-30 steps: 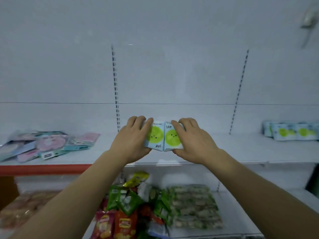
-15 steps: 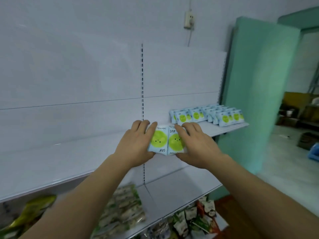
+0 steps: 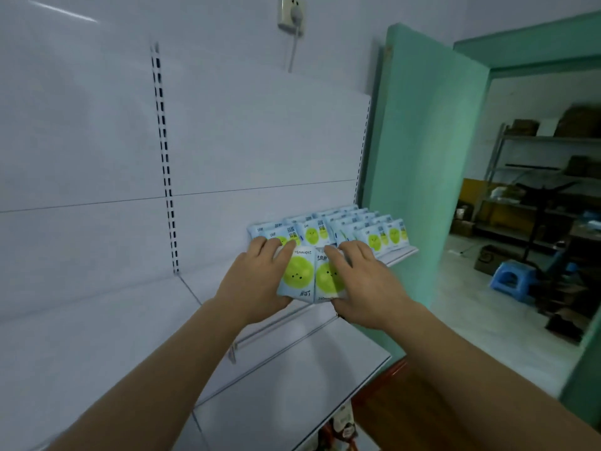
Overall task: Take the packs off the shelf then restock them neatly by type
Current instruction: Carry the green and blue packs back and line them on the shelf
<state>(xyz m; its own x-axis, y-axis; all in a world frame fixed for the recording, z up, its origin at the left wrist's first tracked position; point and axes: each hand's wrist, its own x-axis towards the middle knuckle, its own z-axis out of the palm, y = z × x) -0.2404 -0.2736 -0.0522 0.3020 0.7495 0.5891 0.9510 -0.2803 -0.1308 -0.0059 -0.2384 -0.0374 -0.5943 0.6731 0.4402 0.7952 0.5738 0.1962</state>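
Two light-blue packs with green smiley circles are held side by side in the air just in front of the white shelf [image 3: 136,307]. My left hand [image 3: 257,281] grips the left pack [image 3: 297,275] from its left side, fingers curled over the top. My right hand [image 3: 361,281] grips the right pack [image 3: 325,278] the same way from the right. Directly behind them, at the shelf's right end, several matching packs [image 3: 357,229] stand in tidy rows.
A lower white shelf [image 3: 292,385] juts out below, with snack bags [image 3: 344,424] peeking under its edge. A green door [image 3: 422,157] stands open to the right. Beyond it are a blue stool [image 3: 510,278] and metal racks with boxes.
My view has swung right along the shelf. Both hands carried the two packs rightward, now close in front of the rows of matching packs at the shelf's right end.
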